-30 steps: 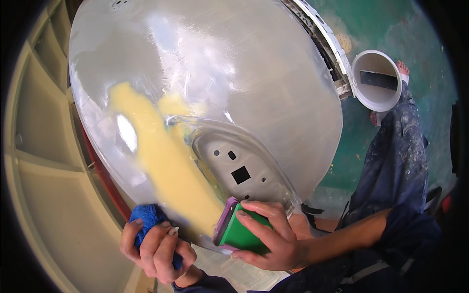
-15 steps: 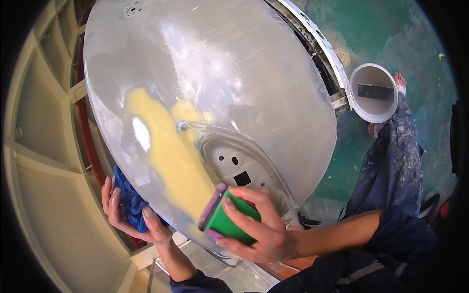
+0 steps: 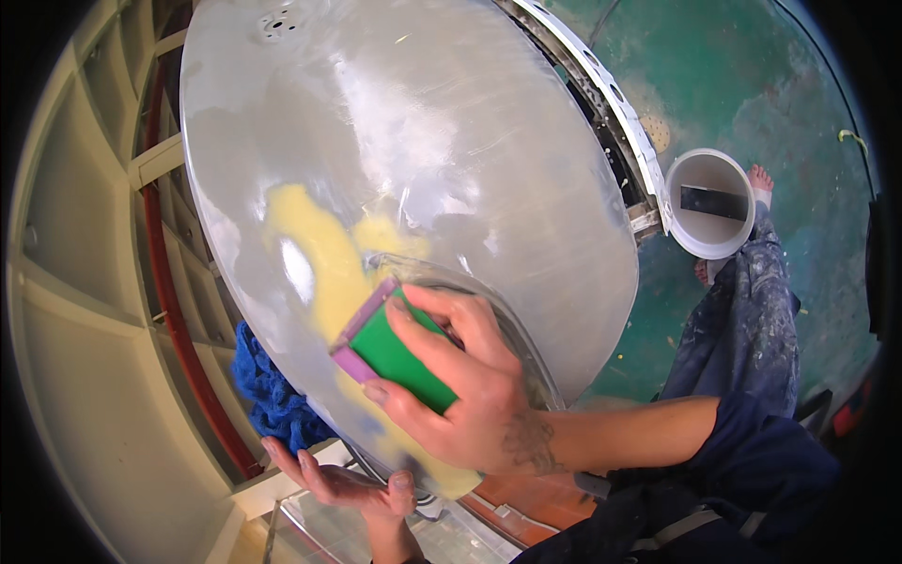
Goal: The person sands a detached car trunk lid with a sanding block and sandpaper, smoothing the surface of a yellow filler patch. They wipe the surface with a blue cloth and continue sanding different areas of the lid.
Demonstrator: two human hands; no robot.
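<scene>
My right hand (image 3: 470,367) grips a green sanding block (image 3: 395,352) with a strip of purple sandpaper wrapped round it. The block lies against a patch of yellow filler (image 3: 319,226) on a large, curved grey vehicle panel (image 3: 545,235). Beside the block is a recess in the panel, partly covered by this hand. Low at the panel's left edge, my left hand (image 3: 338,484) is palm up with its fingers stretched out and nothing in it. Its fingertips are close under a crumpled blue cloth (image 3: 272,390); whether they touch it I cannot tell.
A white bucket (image 3: 711,242) with a dark flat strip in it stands to the right on the green floor (image 3: 639,310). Behind it shows a person's bare foot and stained trouser leg (image 3: 742,301). Cream framework (image 3: 94,395) and a red bar (image 3: 178,320) run along the left.
The sanding block has moved up and left over the filler in my right hand. My left hand has come away from the blue cloth, down and to the right.
</scene>
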